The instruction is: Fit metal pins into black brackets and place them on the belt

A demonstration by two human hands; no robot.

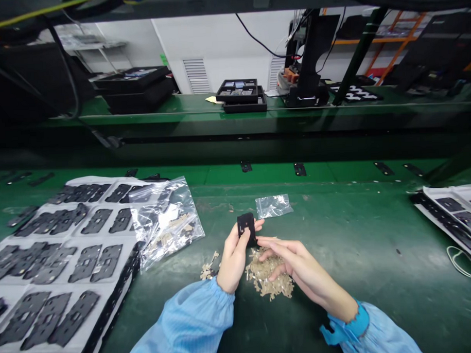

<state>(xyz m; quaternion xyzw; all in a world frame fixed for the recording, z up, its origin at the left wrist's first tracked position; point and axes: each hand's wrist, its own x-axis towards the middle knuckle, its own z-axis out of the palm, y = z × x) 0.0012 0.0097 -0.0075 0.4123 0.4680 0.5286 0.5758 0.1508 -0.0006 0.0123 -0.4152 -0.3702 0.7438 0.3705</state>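
My left hand (233,256) is closed on a small black flat part (246,226), held upright above the green bench (338,234). My right hand (296,262) reaches in from the right, its fingers curled and touching the lower edge of that black part. Whether they pinch something is hidden. Under both hands lies a heap of small tan pieces (268,278). A few more tan pieces (208,267) lie just left of my left wrist. Both arms wear light blue sleeves.
White sheets with rows of black parts (56,260) cover the left. A clear bag of tan pieces (165,222) lies on them; a small clear empty bag (273,206) sits ahead. More sheets (453,212) at the right edge. Black trays (240,94) and a machine (307,66) stand behind.
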